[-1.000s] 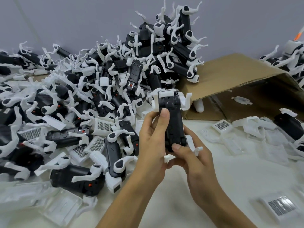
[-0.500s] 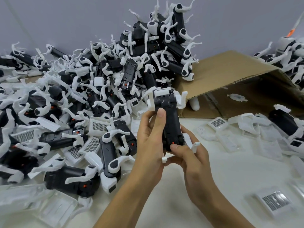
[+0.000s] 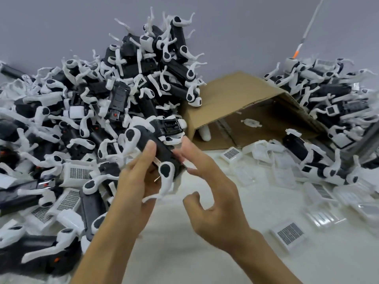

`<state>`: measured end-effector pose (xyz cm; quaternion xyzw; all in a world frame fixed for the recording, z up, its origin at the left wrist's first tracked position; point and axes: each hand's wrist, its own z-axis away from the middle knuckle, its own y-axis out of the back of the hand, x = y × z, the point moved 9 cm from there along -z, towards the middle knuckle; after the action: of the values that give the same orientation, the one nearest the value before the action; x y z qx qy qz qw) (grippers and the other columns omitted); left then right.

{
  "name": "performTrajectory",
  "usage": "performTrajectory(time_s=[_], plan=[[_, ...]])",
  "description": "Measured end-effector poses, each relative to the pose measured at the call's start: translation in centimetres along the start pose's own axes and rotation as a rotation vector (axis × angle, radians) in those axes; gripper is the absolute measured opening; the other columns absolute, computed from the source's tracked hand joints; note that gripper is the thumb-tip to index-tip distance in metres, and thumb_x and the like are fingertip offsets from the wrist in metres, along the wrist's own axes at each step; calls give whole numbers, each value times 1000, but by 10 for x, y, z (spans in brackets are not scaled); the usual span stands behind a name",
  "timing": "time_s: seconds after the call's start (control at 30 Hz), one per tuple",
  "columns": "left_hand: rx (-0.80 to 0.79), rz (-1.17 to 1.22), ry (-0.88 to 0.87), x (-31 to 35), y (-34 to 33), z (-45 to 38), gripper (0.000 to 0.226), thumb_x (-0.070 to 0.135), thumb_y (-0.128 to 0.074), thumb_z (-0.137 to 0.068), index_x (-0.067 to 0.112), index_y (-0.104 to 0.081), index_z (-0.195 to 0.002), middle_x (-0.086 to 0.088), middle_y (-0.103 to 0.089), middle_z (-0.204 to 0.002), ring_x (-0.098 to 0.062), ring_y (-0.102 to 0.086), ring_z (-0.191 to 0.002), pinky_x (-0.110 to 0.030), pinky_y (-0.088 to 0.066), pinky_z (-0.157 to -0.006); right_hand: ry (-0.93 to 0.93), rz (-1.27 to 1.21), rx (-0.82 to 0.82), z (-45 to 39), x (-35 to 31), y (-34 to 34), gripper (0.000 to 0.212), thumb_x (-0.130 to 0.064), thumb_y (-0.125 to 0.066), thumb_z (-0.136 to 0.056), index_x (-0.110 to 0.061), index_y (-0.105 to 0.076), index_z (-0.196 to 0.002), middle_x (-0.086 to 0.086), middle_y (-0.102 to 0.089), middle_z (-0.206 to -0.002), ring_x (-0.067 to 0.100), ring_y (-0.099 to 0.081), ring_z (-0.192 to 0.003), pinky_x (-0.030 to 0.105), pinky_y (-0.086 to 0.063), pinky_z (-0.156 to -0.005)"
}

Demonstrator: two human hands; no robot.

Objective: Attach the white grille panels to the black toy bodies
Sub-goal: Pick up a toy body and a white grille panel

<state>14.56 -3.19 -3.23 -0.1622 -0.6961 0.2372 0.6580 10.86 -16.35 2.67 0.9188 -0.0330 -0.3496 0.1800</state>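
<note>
While the left hand (image 3: 136, 181) grips a black plastic toy body with white legs (image 3: 158, 146) from below, thumb laid along its side, the body sits tilted above the white tabletop (image 3: 168, 232), its open ribbed end pointing toward the brown cardboard box (image 3: 242, 93). Right hand (image 3: 213, 201): released, fingers spread and only loosely bent; fingertips (image 3: 184, 148) are close beside the body's right side, and contact cannot be judged through the motion blur.

Box lies on its side, mouth facing the person. Inside: one small white plastic piece (image 3: 251, 123) on the lower wall; a white cylindrical part (image 3: 205, 133) stands at the left of the mouth.

Large heap of black-and-white toy bodies (image 3: 123, 83) to the left, rising against the grey wall (image 3: 61, 23); second heap (image 3: 336, 103) to the right behind the box. White grille panels with dark mesh lie loose: one (image 3: 289, 235) near the right forearm, one (image 3: 231, 154) before the box, several (image 3: 79, 173) among the left heap. Clear plastic trays (image 3: 285, 173) scattered right of centre.
</note>
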Motion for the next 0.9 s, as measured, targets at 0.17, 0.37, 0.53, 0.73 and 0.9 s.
performTrajectory(time_s=[0.17, 0.37, 0.53, 0.73, 0.9], plan=[[21, 158, 48, -5, -1, -6, 48, 38, -54, -90, 2, -68, -119, -18, -72, -118, -28, -69, -111, -37, -59, -88, -86, 220, -140, -6, -15, 61, 66, 8, -48, -81, -32, -63, -130, -20, -65, -126, 9, -61, -122, 24, -54, -90], [-10, 328, 86, -5, -5, -3, 35, 29, -47, -99, 5, -67, -114, -12, -72, -101, -29, -68, -97, -37, -62, -83, -560, 826, -1055, 78, 68, 134, 87, -27, -59, -94, -88, -6, -124, -56, -16, -142, -28, -9, -136, 6, -14, -115], [-29, 259, 0, 3, 3, -7, 37, 31, -58, -93, 12, -70, -122, -10, -71, -119, -24, -67, -110, -44, -55, -98, -629, 808, -908, 94, 87, 136, 41, -54, -77, -81, -65, -53, -114, -45, -50, -122, -16, -48, -113, 9, -42, -88], [18, 34, -68, 3, 9, -2, 19, 30, -82, -75, 17, -80, -89, -4, -76, -89, -16, -73, -80, -29, -59, -71, -614, -18, -11, 40, 72, 110, 54, -60, -89, -60, -37, -76, -107, -1, -78, -93, 13, -70, -72, 21, -57, -67], [-28, -177, -239, 17, -5, 9, 24, 31, -80, -77, 24, -80, -101, -4, -78, -103, -19, -74, -98, -24, -57, -80, -526, -284, -33, -3, 61, 31, 34, -46, -75, -84, -52, -69, -117, -15, -74, -114, 6, -70, -103, 15, -55, -76]])
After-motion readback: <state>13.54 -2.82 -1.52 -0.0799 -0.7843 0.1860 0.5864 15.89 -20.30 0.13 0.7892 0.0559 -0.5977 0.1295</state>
